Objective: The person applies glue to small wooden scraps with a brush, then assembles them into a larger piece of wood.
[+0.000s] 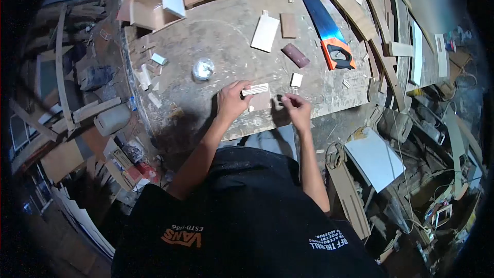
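Note:
My left hand (233,100) grips a small layered plywood block (256,89) by its left end, just above the workbench (221,36). Below the block lies a flat brownish piece (261,102). To the right, my right hand (297,109) has its thumb and index finger pinched close together; whatever may be between them is too small to make out. A small pale square block (296,80) lies beyond that hand. Farther off are a dark reddish-brown curved piece (296,55), a pale wooden board (265,32) and a brown rectangular piece (288,25).
A clear container (203,69) stands left of my hands. The handsaw (338,54) with an orange and black handle lies at the right. Wooden boxes (156,7) line the far edge, long wood strips (378,46) the right side. Scraps (159,59) lie at the left.

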Tool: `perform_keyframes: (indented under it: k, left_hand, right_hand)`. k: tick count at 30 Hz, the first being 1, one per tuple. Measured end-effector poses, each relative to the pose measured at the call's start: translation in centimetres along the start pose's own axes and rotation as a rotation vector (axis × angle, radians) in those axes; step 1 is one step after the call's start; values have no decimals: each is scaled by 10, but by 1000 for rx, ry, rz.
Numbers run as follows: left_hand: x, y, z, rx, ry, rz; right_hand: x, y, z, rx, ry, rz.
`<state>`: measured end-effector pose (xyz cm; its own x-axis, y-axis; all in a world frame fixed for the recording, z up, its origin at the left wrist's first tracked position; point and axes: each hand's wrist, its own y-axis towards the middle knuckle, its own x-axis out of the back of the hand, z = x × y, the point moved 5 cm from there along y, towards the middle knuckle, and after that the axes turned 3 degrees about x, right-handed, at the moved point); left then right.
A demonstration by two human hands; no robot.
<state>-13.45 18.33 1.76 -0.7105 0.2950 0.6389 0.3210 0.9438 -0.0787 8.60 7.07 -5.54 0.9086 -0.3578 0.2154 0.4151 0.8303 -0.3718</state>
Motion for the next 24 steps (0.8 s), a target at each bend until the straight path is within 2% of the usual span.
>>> perform_keyframes:
  k: [4,7,13,19,24]
  left_hand:
    - [-27,-2,15,-28,53,-44]
    - [-36,-2,13,-85,111,-70]
    - [-38,-10,24,87,64,-93]
    - [-34,-13,39,185,-49,-107]
    - [-41,-3,38,62,36,-70]
  right_hand:
    - [-21,8,-17,-70,160,-70]
    - [-37,10,-13,-95,271,-37]
    - [-38,11,-13,-112,311,-43]
    - [-38,16,-26,-106,298,49]
    - [-46,21,-25,-112,328,54]
